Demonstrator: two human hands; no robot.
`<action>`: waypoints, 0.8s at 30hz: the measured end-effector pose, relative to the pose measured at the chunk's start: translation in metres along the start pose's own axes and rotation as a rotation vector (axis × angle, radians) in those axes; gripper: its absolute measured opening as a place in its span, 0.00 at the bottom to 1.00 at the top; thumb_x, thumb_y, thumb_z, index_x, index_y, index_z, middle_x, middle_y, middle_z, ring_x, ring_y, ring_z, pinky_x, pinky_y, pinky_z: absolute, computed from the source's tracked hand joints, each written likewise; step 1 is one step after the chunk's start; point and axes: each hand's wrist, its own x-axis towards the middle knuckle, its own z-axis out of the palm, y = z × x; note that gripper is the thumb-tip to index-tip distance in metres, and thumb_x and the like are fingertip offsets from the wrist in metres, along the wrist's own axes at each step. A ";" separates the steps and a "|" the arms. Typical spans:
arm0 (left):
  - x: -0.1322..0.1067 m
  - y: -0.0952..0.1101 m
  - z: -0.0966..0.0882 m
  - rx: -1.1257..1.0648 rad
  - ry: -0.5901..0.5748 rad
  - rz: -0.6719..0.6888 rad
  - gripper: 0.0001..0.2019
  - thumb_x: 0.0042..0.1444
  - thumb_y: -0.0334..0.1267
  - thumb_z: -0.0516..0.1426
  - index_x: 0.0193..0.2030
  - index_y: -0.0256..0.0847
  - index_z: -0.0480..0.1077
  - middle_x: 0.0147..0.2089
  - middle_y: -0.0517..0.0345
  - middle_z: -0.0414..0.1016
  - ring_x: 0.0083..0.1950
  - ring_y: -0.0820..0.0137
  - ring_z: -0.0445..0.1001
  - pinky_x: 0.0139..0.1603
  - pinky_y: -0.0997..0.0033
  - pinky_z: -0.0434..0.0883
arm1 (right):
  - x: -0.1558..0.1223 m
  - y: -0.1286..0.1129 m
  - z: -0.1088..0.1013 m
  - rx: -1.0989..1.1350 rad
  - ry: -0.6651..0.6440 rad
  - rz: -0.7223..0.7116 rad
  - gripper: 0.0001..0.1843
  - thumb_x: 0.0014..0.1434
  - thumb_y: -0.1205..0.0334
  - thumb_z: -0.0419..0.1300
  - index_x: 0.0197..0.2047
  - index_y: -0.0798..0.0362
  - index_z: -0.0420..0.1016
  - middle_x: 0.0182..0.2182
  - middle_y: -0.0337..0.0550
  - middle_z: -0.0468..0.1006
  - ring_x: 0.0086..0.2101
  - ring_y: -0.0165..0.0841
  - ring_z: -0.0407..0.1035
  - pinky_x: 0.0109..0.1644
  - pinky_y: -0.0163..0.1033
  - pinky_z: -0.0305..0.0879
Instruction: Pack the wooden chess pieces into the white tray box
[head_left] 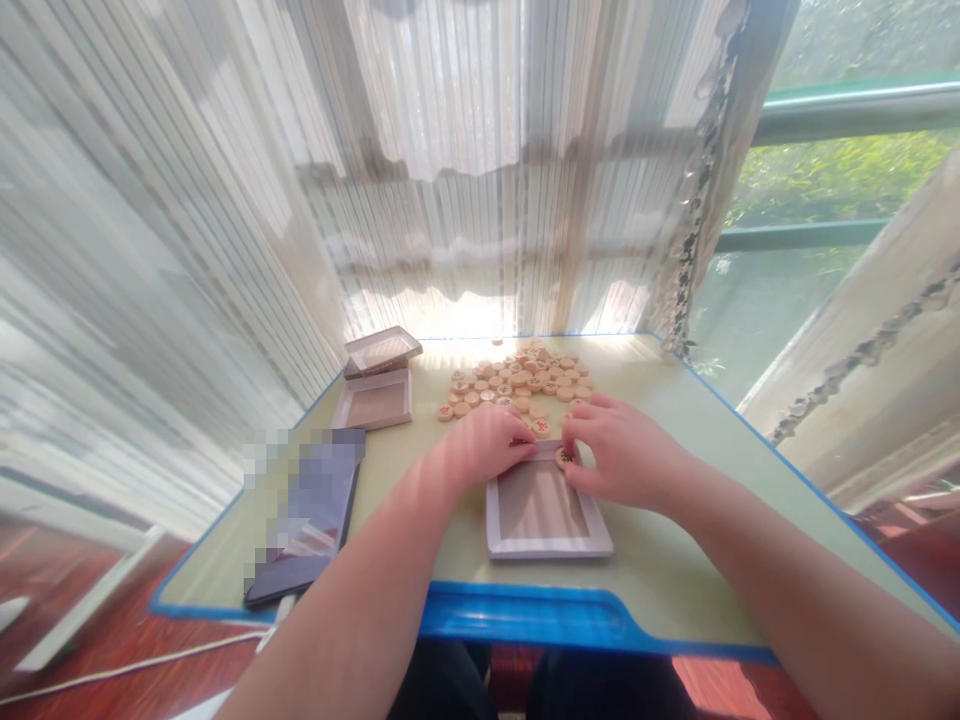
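A shallow grey-rimmed tray (546,545) lies on the pale green table (675,560) in front of me. My left hand (484,445) rests curled on the tray's far left corner, fingertips next to a round wooden disc (540,428) with a red mark. My right hand (626,450) is at the far right corner, thumb and fingers pinched on another wooden disc (564,458) at the tray's edge. Beyond both hands lies a heap of several round wooden discs (517,385) with red and dark marks.
Two more shallow trays (373,400) (382,350) sit at the back left, one propped on the other. A dark phone or tablet (307,530) lies at the left near the blue table edge (525,615). Sheer curtains (450,150) hang behind the table; a white cable runs below left.
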 end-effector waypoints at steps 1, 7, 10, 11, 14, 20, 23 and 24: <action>0.000 0.000 0.000 0.000 0.004 -0.005 0.11 0.56 0.37 0.55 0.28 0.42 0.77 0.30 0.59 0.74 0.34 0.72 0.70 0.35 0.74 0.63 | 0.000 0.000 0.000 0.007 0.003 -0.004 0.05 0.50 0.61 0.58 0.27 0.52 0.73 0.28 0.43 0.74 0.36 0.37 0.62 0.39 0.39 0.57; 0.000 -0.001 0.000 -0.020 0.004 -0.001 0.11 0.56 0.38 0.54 0.30 0.44 0.78 0.30 0.60 0.74 0.34 0.72 0.71 0.35 0.75 0.63 | -0.001 0.002 0.005 0.040 0.019 -0.035 0.05 0.51 0.62 0.57 0.29 0.51 0.73 0.28 0.42 0.74 0.37 0.37 0.63 0.41 0.39 0.58; 0.000 -0.002 -0.001 -0.019 0.003 0.001 0.11 0.56 0.38 0.55 0.29 0.43 0.78 0.30 0.59 0.74 0.33 0.72 0.71 0.35 0.74 0.64 | 0.000 0.003 0.004 0.031 0.022 -0.027 0.05 0.50 0.61 0.58 0.27 0.52 0.73 0.28 0.43 0.74 0.36 0.37 0.63 0.40 0.39 0.58; 0.000 -0.002 -0.001 -0.015 -0.004 0.002 0.11 0.56 0.38 0.55 0.29 0.43 0.78 0.30 0.59 0.74 0.33 0.72 0.71 0.35 0.74 0.64 | 0.000 0.003 0.004 0.029 0.023 -0.025 0.05 0.50 0.61 0.57 0.27 0.52 0.74 0.28 0.43 0.74 0.36 0.37 0.63 0.40 0.39 0.58; 0.000 -0.003 -0.001 -0.005 -0.012 -0.005 0.11 0.56 0.38 0.55 0.29 0.43 0.78 0.30 0.59 0.74 0.33 0.72 0.70 0.34 0.74 0.64 | 0.000 0.003 0.003 0.029 0.017 -0.023 0.06 0.50 0.61 0.57 0.27 0.52 0.74 0.27 0.43 0.74 0.36 0.37 0.63 0.40 0.39 0.58; -0.002 0.002 -0.001 0.008 0.010 -0.036 0.10 0.54 0.39 0.55 0.30 0.44 0.78 0.29 0.59 0.76 0.34 0.71 0.71 0.35 0.75 0.65 | -0.002 0.002 0.000 0.036 0.032 -0.019 0.07 0.52 0.59 0.58 0.27 0.51 0.74 0.27 0.42 0.74 0.35 0.36 0.63 0.38 0.39 0.58; -0.001 0.001 -0.002 0.018 0.116 -0.143 0.11 0.53 0.40 0.54 0.33 0.44 0.78 0.32 0.59 0.77 0.35 0.69 0.73 0.37 0.73 0.67 | 0.000 0.004 -0.001 0.054 0.066 0.012 0.08 0.53 0.58 0.58 0.30 0.51 0.76 0.28 0.42 0.75 0.36 0.37 0.64 0.39 0.39 0.59; 0.000 -0.001 -0.002 0.028 0.179 -0.193 0.12 0.54 0.39 0.53 0.34 0.44 0.78 0.33 0.59 0.78 0.36 0.69 0.73 0.39 0.73 0.68 | 0.001 0.005 0.000 0.061 0.086 0.026 0.08 0.54 0.58 0.57 0.32 0.51 0.77 0.29 0.43 0.75 0.37 0.37 0.65 0.40 0.40 0.60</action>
